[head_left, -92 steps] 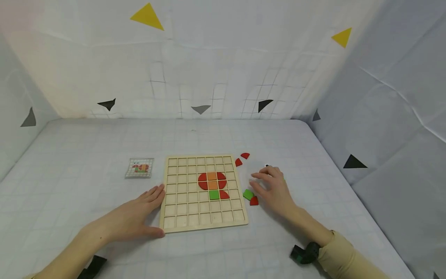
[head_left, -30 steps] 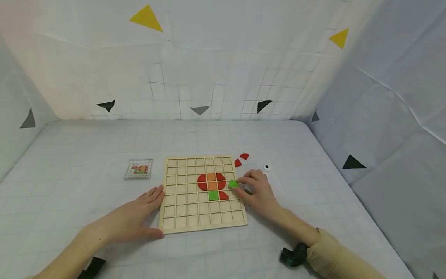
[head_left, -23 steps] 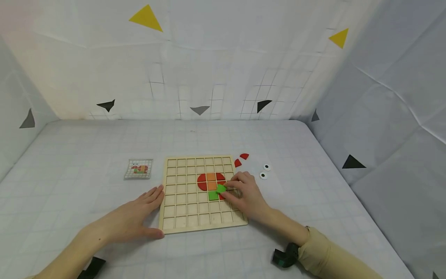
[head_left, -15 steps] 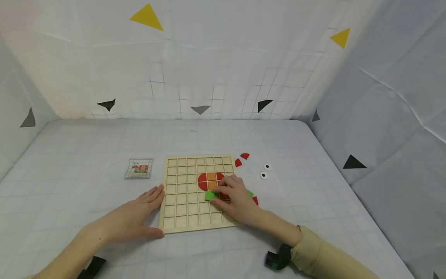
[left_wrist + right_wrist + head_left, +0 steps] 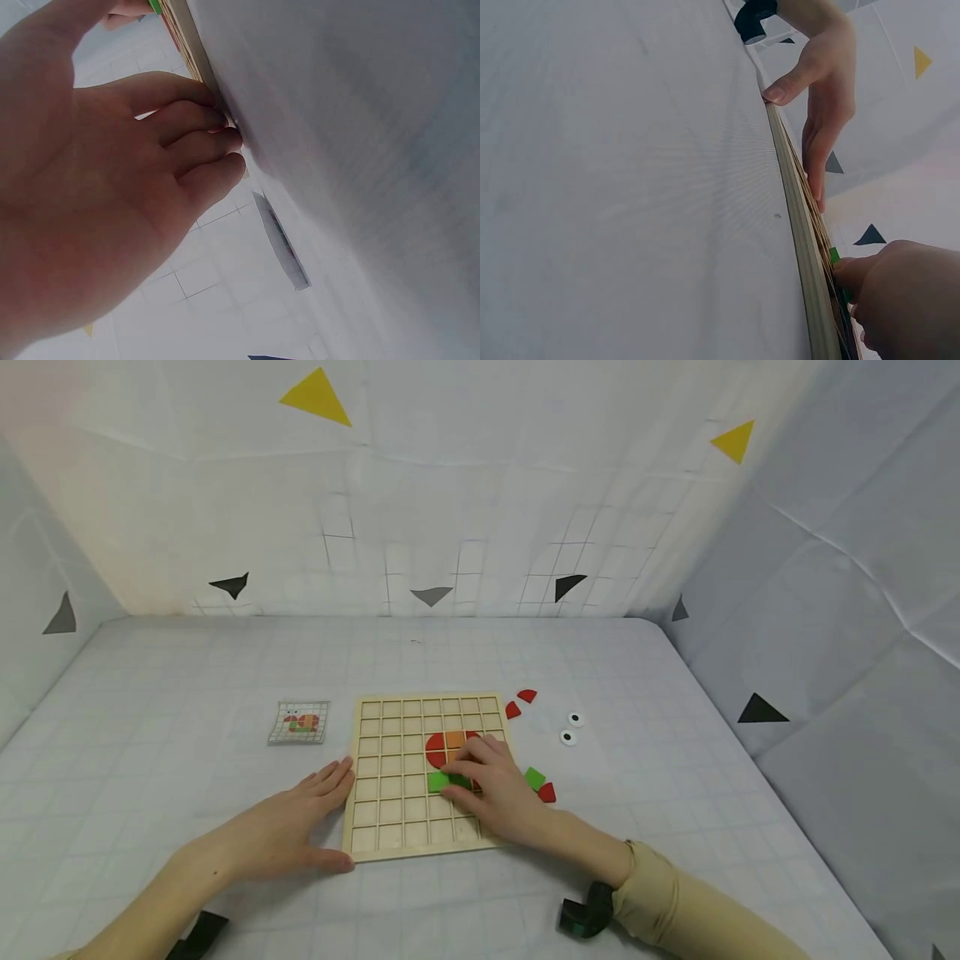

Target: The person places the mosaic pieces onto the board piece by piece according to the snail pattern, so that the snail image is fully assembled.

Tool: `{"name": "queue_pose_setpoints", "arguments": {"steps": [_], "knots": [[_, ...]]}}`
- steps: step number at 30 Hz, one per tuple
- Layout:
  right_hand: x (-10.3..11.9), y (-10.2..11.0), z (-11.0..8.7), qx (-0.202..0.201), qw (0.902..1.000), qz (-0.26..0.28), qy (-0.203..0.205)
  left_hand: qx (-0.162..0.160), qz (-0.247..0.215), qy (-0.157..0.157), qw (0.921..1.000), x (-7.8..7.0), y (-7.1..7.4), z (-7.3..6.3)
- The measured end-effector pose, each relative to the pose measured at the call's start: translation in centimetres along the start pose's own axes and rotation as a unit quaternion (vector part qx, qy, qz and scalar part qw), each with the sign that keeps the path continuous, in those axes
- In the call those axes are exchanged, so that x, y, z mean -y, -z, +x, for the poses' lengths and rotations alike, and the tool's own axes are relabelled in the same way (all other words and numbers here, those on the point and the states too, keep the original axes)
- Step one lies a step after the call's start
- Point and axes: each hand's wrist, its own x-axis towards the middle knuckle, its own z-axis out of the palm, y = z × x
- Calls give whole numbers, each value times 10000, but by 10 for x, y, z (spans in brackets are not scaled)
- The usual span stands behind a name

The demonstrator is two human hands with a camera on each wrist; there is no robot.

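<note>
On the near side of the red half circle, within the wooden grid board, a green tile lies at the fingertips of the right hand. Whether it is fully down in its cell cannot be confirmed.

Possible faults:
1. Tilted tile. Probable cause: an edge catching on a divider ridge, or release before the tile is square to the cell.
2. Displaced neighbour. The adjacent green piece sits in shadow between thumb and forefinger; a low sideways withdrawal could lift it.
3. Scattered stock. The loose green tile and loose red quarter lie just beside the board, close to the right wrist; a sweeping forearm could push them along the counter.
4. Board shift. Likely if the left hand eases off while the right presses.

Hand condition:
- Right: thumb and forefinger brought together on the green tile, clamping it by its edges.
- Left: holds nothing; fingers extended, thumb well apart from them, fingertips against the board's left edge and thumb at its near corner.
</note>
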Motion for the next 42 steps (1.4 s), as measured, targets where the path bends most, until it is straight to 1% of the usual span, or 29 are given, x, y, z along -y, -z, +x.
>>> {"name": "queue_pose_setpoints", "arguments": {"steps": [9, 16, 20, 23, 25, 29, 34, 39, 42], "knots": [[1, 0, 0, -52, 9999, 20, 89, -9, -4, -49, 10000, 0, -1, 0], [2, -1, 0, -54, 10000, 29, 71, 0, -43, 30, 10000, 0, -1, -1], [0, 3, -4, -201, 9997, 89, 52, -29, -48, -37, 10000, -1, 0, 0], [-5, 10, -11, -398, 9991, 123, 19, -37, -19, -93, 9999, -2, -1, 1], [-12, 16, -17, -544, 9985, 64, -34, -15, 2, -66, 10000, -2, 0, 2], [-29, 28, -32, -754, 9965, -94, -363, 2, 72, 20, 10000, -1, 0, 3], [-44, 42, -54, -795, 9923, -373, -874, 4, 69, 16, 10000, 1, 0, 3], [-51, 52, -70, -841, 9901, -443, -1030, -13, 85, 32, 10000, 1, 0, 1], [-52, 56, -77, -782, 9893, -493, -1131, -28, 83, 42, 10000, 1, -1, 1]]}}
